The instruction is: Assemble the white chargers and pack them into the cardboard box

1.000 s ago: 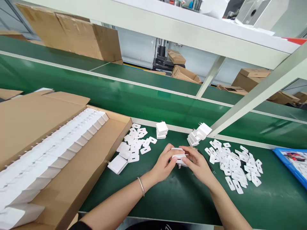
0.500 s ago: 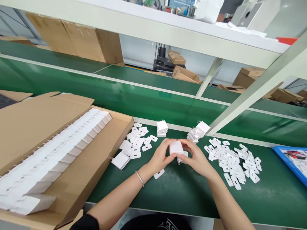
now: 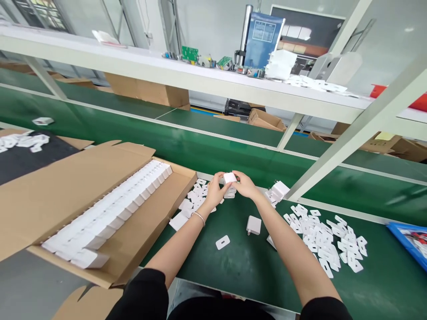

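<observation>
My left hand (image 3: pixel 215 190) and my right hand (image 3: pixel 245 185) pinch a white charger (image 3: pixel 230 178) from both sides. They hold it over a small stack of white chargers (image 3: pixel 230 193) near the back of the green bench; whether it touches the stack I cannot tell. Nearer to me lies another charger (image 3: pixel 254 225) with its prongs showing. A single white slotted plate (image 3: pixel 223 242) rests flat left of it. Under my right forearm one more white piece (image 3: pixel 271 241) is partly hidden. Beyond that arm sits a group of chargers with prongs (image 3: pixel 278 191).
An open cardboard box (image 3: pixel 133 253) with rows of white chargers stands at left. Loose slotted plates lie beside it (image 3: pixel 196 195) and in a heap (image 3: pixel 320 235) at right. A blue tray (image 3: pixel 405 244) is at far right. A slanted post (image 3: pixel 336 138) rises behind the bench.
Both hands have moved away from me and slightly left, carrying the charger to the stack. The charger on the bench beneath them is now uncovered. The camera view has tilted up.
</observation>
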Demonstrator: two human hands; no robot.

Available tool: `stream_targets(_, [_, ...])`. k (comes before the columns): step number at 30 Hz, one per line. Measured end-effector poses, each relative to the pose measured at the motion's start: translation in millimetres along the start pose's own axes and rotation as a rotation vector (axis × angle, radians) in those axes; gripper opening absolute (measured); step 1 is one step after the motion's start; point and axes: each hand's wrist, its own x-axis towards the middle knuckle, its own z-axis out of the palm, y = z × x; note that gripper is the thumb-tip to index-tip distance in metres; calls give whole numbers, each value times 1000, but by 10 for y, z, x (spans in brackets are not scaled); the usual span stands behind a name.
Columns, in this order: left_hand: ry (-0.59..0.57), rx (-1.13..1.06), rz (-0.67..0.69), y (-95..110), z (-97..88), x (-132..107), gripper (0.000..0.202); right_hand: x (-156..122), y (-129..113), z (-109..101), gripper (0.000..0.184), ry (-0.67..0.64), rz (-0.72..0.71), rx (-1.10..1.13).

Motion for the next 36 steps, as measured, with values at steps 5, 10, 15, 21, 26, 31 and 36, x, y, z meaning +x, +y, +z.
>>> stream_targets(5, [-109, 78, -9, -146, -14, -79, 78, 29, -155, -76, 57, -56, 85, -99])
stream_targets(10, [-198, 261, -90, -251, 48, -108, 83, 131, -323, 71, 84, -50, 223, -213])
stream_targets(15, [-218, 369, -94, -211, 79, -7, 51, 152, -296, 264, 69, -12, 279, -235])
stream_targets(21, [-187, 356, -59, -45, 66, -32, 39, -77, -64, 184, 69, 76, 179, -116])
stream_targets(26, [-2, 295, 10, 226, -224, -113, 45, -242, -72, 168, 72, 153, -80, 60])
stream_targets(31, [210, 273, 97, 349, -918, -307, 46, -137, -462, 469, 60, 41, -338, 388])
stream_targets(36, [261, 173, -95, 158, -1715, -672, 57, 145, -914, 957, 57, -250, -374, 509])
